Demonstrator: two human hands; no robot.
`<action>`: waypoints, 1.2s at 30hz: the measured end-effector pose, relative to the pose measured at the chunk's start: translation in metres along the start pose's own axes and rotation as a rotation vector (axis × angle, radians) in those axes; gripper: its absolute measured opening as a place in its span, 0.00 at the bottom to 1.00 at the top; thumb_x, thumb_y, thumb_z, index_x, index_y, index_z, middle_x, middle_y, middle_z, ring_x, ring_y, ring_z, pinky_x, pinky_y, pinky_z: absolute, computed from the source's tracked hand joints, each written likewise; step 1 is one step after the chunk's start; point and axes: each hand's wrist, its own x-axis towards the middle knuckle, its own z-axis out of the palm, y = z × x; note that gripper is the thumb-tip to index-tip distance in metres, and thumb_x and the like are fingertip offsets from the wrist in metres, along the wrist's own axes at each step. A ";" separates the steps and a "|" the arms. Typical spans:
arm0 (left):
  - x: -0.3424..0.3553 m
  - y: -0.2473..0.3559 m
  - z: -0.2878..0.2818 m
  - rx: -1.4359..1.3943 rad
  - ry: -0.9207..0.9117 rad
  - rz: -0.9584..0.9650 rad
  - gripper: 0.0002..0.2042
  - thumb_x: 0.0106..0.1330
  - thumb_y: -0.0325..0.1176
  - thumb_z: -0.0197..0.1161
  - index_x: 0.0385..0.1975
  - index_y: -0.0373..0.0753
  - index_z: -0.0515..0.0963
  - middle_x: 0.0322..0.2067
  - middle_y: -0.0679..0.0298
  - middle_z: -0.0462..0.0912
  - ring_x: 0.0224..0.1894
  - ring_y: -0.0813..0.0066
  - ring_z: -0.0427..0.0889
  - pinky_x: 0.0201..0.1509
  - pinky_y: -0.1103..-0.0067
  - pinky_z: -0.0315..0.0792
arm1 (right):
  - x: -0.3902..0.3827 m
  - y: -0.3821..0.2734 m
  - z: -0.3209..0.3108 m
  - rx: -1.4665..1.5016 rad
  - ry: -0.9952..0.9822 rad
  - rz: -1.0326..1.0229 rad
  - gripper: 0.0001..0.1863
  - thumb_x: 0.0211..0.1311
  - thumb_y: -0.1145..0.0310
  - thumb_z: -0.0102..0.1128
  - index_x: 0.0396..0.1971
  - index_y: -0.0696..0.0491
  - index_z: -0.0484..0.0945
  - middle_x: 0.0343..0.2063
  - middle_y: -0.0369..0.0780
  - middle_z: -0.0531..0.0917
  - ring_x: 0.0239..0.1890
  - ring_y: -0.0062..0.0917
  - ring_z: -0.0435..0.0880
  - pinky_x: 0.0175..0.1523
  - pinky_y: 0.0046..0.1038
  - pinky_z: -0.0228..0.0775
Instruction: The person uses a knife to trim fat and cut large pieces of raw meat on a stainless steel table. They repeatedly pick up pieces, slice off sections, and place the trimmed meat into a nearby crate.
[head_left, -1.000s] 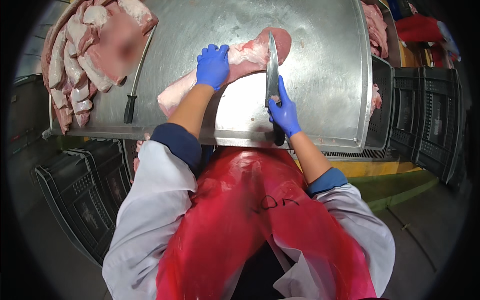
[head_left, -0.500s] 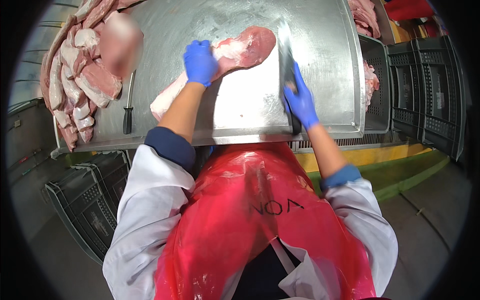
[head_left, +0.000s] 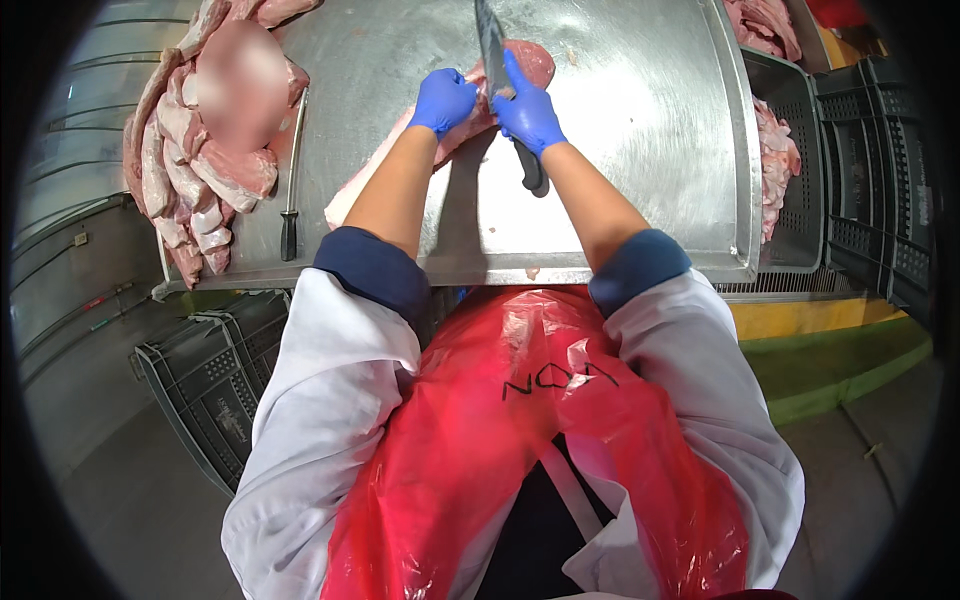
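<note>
A long piece of pale pink meat (head_left: 368, 180) lies slantwise across the metal work table (head_left: 640, 150), its redder end away from me. My blue-gloved left hand (head_left: 445, 101) is closed on the meat near its middle, fingers curled at the upper side. In my blue-gloved right hand (head_left: 532, 118) is a knife (head_left: 490, 45), gripped around where blade and black handle meet. Its blade points away from me over the far part of the meat, while the handle's butt sticks out below the hand. Whether the edge touches the meat, I cannot tell.
A heap of meat strips (head_left: 185, 150) covers the table's left side, beside a sharpening steel (head_left: 290, 225) with a black handle. Right of the table's raised rim, a dark crate (head_left: 797, 190) holds meat trimmings (head_left: 776, 160). Another dark crate (head_left: 215, 390) stands below at left.
My right hand has swung the knife leftward from the bare table onto the meat's far part. My left hand has shifted slightly right along it, fingers now curled tighter.
</note>
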 end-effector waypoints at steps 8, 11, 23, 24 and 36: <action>-0.002 -0.005 -0.007 -0.129 -0.007 -0.027 0.13 0.60 0.36 0.63 0.21 0.31 0.78 0.18 0.56 0.78 0.24 0.74 0.76 0.31 0.70 0.71 | -0.071 0.017 0.006 -0.119 -0.181 0.022 0.42 0.64 0.69 0.49 0.77 0.40 0.45 0.28 0.47 0.84 0.25 0.37 0.84 0.37 0.38 0.79; 0.010 -0.010 -0.012 -0.076 -0.064 0.044 0.15 0.60 0.41 0.65 0.23 0.32 0.79 0.23 0.46 0.81 0.25 0.56 0.80 0.34 0.65 0.73 | -0.004 0.002 0.014 -0.060 -0.137 -0.016 0.42 0.66 0.68 0.50 0.77 0.34 0.45 0.25 0.44 0.83 0.23 0.31 0.84 0.35 0.33 0.81; 0.024 0.000 -0.047 -0.361 -0.224 -0.006 0.13 0.63 0.38 0.62 0.23 0.34 0.80 0.21 0.63 0.82 0.23 0.77 0.77 0.28 0.77 0.72 | 0.011 0.005 0.044 0.048 -0.122 -0.023 0.42 0.67 0.68 0.54 0.77 0.33 0.46 0.24 0.40 0.81 0.20 0.23 0.79 0.32 0.28 0.78; 0.027 -0.011 -0.050 -0.385 -0.188 0.004 0.11 0.64 0.35 0.61 0.23 0.35 0.78 0.22 0.67 0.78 0.24 0.82 0.74 0.29 0.81 0.70 | -0.010 0.009 0.051 -0.024 -0.160 -0.004 0.42 0.67 0.69 0.53 0.77 0.33 0.47 0.24 0.40 0.81 0.20 0.22 0.79 0.32 0.28 0.78; 0.026 -0.042 -0.090 -0.676 -0.273 0.059 0.08 0.64 0.36 0.61 0.31 0.37 0.77 0.23 0.68 0.77 0.23 0.82 0.74 0.26 0.82 0.65 | -0.068 -0.002 0.087 -0.142 -0.235 0.003 0.42 0.67 0.67 0.49 0.78 0.41 0.40 0.23 0.45 0.82 0.22 0.34 0.83 0.34 0.36 0.80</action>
